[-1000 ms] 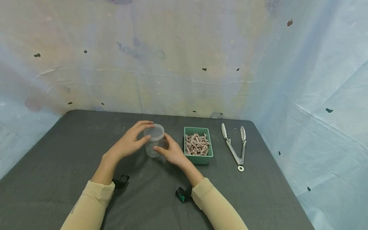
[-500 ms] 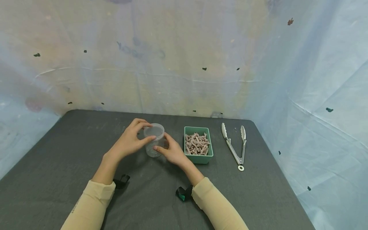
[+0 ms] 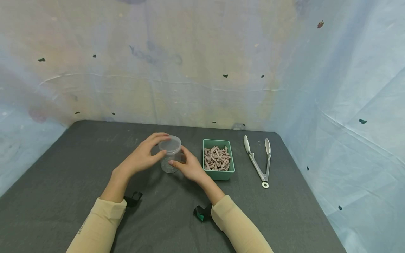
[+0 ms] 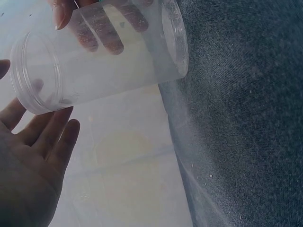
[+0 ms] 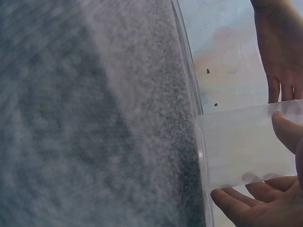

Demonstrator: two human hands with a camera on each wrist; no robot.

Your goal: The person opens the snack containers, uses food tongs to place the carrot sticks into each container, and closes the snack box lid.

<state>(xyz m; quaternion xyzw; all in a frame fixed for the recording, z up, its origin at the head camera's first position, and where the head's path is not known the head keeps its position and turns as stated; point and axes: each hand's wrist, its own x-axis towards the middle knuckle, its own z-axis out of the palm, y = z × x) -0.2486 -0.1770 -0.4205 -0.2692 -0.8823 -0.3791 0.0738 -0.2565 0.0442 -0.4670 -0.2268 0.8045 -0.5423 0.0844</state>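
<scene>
Behind the green tray (image 3: 219, 175), close by, runs the far edge of the desk (image 3: 158, 218), and beyond that edge hangs a pale plastic sheet (image 3: 190, 98). Broad stretches of dark cloth extend left of the tray and in front of it. To its right, just apart, the tongs (image 3: 257, 168) lie spread, between the tray and the desk's right edge, ring end nearest the person. Left of the tray the gap is narrow, with the right hand (image 3: 190, 168) reaching through it.

Grayish-brown strips (image 3: 217, 159) fill the tray in a tangle, so its floor is hidden. Both sleeves are cut off in front of the tray. The clear jar (image 3: 171, 154) is so see-through that its top may or may not carry a lid; I cannot tell which.

That jar stands upright left of the tray, between the two hands. On its far side from the tray, the left hand (image 3: 140, 156) curves thumb and fingers around the upper rim, moderately parted. On the tray's side, the right hand grips the lower wall, thumb in front and fingers wrapped behind.
</scene>
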